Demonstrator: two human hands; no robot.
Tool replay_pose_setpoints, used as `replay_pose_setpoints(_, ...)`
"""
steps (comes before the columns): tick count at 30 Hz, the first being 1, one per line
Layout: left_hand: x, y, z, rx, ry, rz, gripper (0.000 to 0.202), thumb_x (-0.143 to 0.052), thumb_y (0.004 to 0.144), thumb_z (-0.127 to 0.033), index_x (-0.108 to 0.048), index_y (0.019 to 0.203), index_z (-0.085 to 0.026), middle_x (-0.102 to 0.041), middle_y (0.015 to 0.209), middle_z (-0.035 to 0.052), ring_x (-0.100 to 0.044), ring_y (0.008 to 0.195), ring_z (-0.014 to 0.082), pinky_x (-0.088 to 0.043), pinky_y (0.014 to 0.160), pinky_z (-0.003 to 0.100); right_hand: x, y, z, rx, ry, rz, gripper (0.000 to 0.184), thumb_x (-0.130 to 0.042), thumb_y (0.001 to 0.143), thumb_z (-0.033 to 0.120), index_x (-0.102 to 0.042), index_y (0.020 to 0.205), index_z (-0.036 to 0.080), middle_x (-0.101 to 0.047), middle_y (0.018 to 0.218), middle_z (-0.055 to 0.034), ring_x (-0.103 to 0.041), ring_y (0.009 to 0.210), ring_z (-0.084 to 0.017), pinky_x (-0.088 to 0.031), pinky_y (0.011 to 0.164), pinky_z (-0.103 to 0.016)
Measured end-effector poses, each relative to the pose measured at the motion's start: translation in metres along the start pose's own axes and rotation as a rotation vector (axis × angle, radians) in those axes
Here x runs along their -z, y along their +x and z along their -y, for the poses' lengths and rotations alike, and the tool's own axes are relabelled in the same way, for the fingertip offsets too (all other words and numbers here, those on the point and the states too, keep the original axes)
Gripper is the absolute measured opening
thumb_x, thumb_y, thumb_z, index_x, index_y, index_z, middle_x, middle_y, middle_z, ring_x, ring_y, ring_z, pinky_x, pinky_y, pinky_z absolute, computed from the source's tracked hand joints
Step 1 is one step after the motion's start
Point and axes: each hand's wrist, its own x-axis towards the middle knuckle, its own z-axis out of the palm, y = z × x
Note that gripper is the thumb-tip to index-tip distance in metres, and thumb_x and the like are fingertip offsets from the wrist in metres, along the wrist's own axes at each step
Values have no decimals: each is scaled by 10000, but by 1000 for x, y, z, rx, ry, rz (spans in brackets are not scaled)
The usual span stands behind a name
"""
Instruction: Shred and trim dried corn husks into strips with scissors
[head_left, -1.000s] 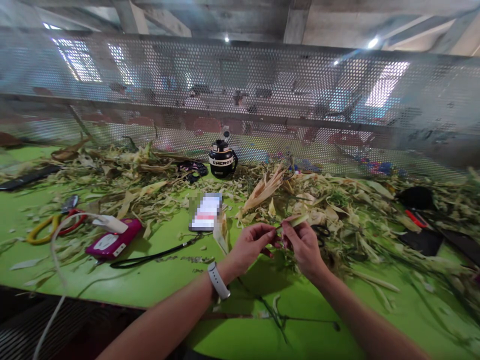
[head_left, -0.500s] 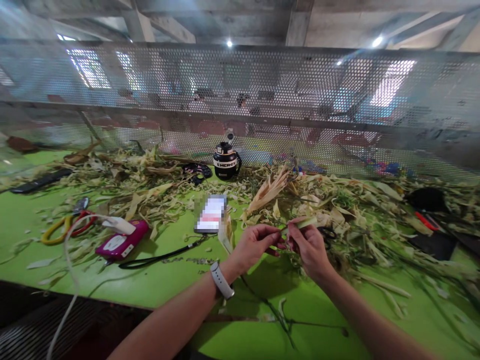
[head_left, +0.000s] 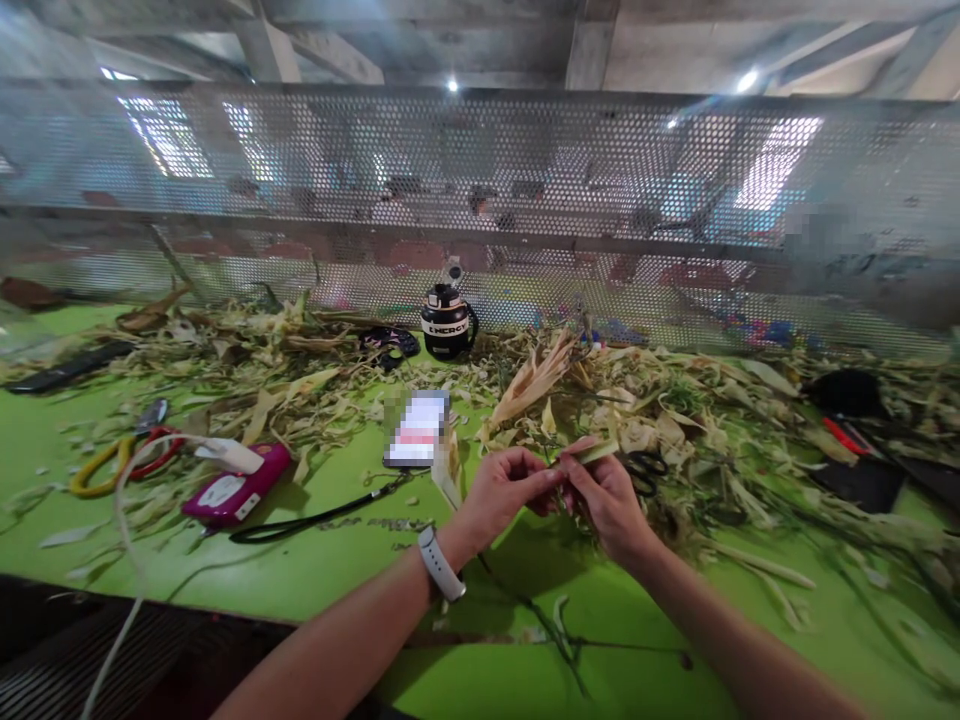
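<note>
My left hand [head_left: 504, 490] and my right hand [head_left: 609, 498] meet above the green table [head_left: 315, 560], fingertips together. Both pinch a narrow pale green leaf strip [head_left: 600, 451] that sticks out to the upper right of my right hand. A white band [head_left: 439, 563] sits on my left wrist. Dry husks and leaves [head_left: 675, 430] lie heaped just behind and right of the hands. Thin green stems [head_left: 547, 625] trail on the table below them.
A phone [head_left: 417, 429] lies left of the hands, with a black lanyard [head_left: 315, 515], a pink device [head_left: 232, 488] on a white cable, and yellow-red scissors [head_left: 120, 455]. A black jug [head_left: 445, 322] stands by the perforated metal screen [head_left: 480, 200]. Black scissors [head_left: 645, 466] rest among husks.
The hands have stayed together on the leaf strip, shifting only slightly lower and closer; the view has wobbled a little.
</note>
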Motion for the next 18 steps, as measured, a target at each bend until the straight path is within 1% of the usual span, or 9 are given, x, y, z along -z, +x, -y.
replay_pose_setpoints(3,0,1,0,-4,-15,14,364,-764,581,-418,-573,705,-133,-618,581,-21,-554,471,82,-454,464,198,0,1,1,-9,15,1,279,-653,742,407,-484,802,193,-501,544,69,-438,407,-62,-358,370,-176)
replay_pose_setpoints(9,0,2,-1,-4,52,43,369,-734,618,-441,-625,789,-133,-593,588,-25,-532,483,77,-458,482,205,5,1,0,-15,-25,-6,275,-653,740,419,-517,784,184,-499,537,59,-427,412,-57,-351,375,-168)
replay_pose_setpoints(13,2,2,-1,-20,106,92,356,-704,642,-473,-606,711,-138,-587,578,-14,-537,485,81,-441,465,196,8,0,2,17,-79,-18,296,-621,753,461,-543,739,175,-505,545,38,-431,428,-65,-356,372,-175)
replay_pose_setpoints(18,3,2,3,-93,142,75,387,-705,633,-488,-522,630,-147,-514,511,-44,-473,423,58,-397,422,182,7,-2,3,64,-123,13,295,-611,763,456,-590,768,162,-498,542,30,-433,439,-71,-386,389,-186)
